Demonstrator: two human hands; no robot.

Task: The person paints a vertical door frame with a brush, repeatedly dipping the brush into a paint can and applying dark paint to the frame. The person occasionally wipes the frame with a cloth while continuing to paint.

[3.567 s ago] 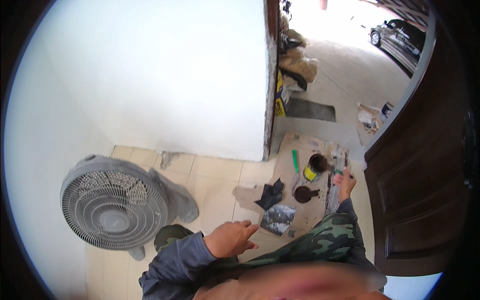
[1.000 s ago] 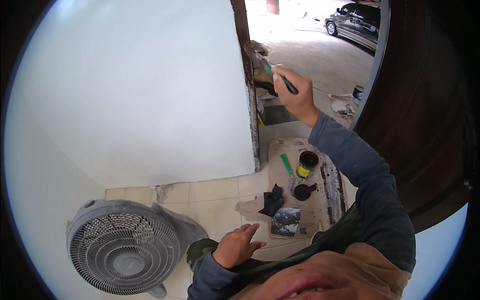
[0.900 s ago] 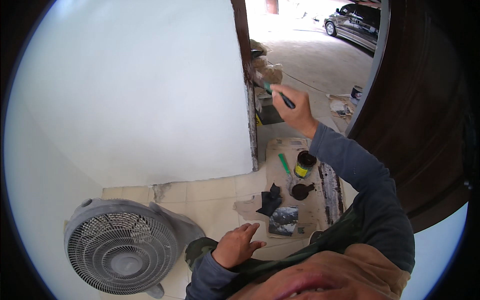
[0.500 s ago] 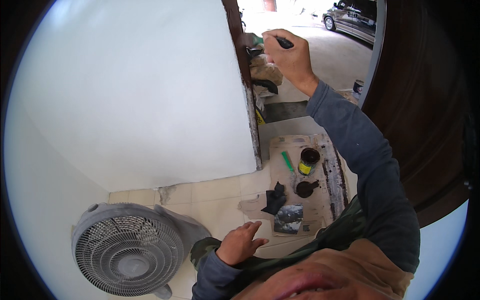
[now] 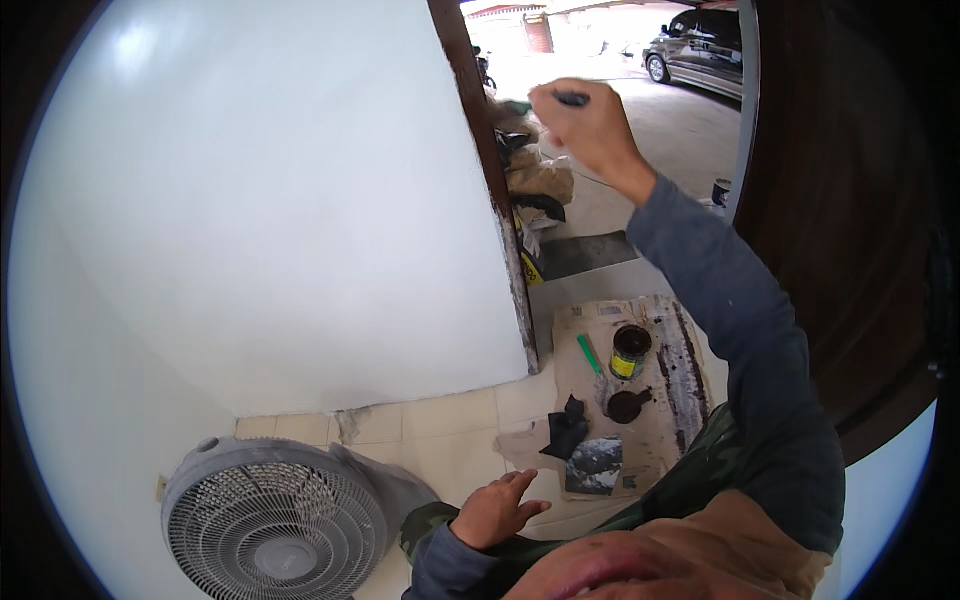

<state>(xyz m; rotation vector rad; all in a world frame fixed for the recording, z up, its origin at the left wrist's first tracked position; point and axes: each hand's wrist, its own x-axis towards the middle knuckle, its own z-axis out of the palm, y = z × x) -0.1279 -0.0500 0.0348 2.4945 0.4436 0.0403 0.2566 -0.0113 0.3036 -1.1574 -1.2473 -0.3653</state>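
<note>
Head view: the left hand (image 5: pixel 493 514) is held with its fingers spread apart, to the right of a grey fan (image 5: pixel 285 520); beyond it, an open tin (image 5: pixel 629 356) and a green-handled tool (image 5: pixel 588 351) are laid on cardboard (image 5: pixel 650 440). By its handle, the brush (image 5: pixel 517 107) is clamped in the right hand (image 5: pixel 590 120), its blurred tip near the dark door frame (image 5: pixel 478 140), contact impossible to tell. Outside, a dark car (image 5: pixel 700 50) is seen.
</note>
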